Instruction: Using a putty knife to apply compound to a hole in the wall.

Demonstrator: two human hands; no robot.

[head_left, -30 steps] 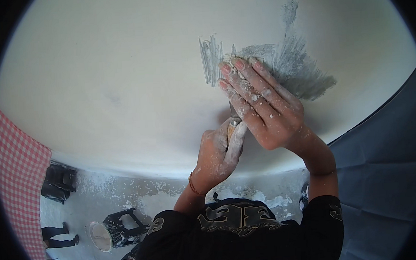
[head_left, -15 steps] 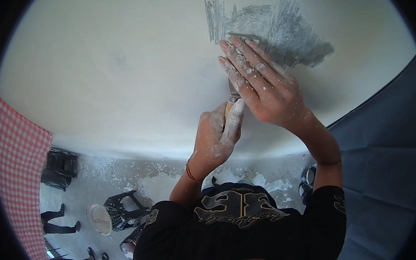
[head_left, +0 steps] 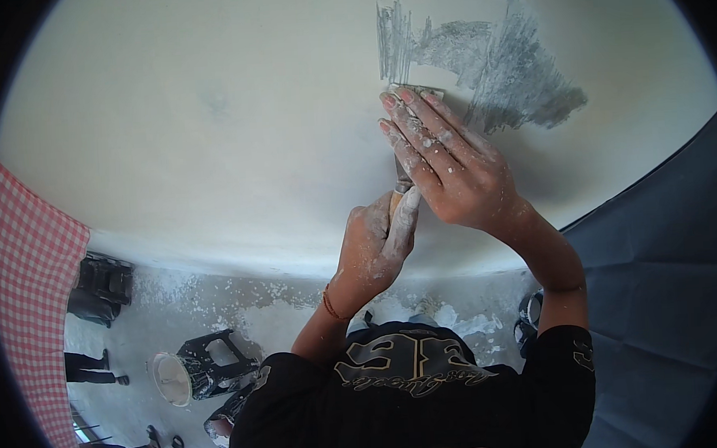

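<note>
My left hand [head_left: 375, 238] is closed around the wooden handle of a scraper [head_left: 395, 201], thumb stretched along it. The blade's far edge [head_left: 428, 90] shows past my right fingertips, lying against a pale wall [head_left: 209, 159]. My right hand [head_left: 462, 162] lies flat over the blade, its fingers stretched out and covering most of it. White material speckles both hands. Just beyond the blade, a rough grey patch [head_left: 521, 86] with streaked edges marks the wall.
White flecks litter the grey floor below. A whitish bucket [head_left: 172, 380] and a black stool [head_left: 216, 355] stand lower left, with other people's legs [head_left: 90, 368] farther left. Red checked cloth [head_left: 36, 265] hangs at left, dark blue sheeting [head_left: 655, 306] at right.
Both hands and the scraper have slid down the wall and slightly left relative to the grey patch. A pale gap now shows between blade and patch. The view has shifted slightly.
</note>
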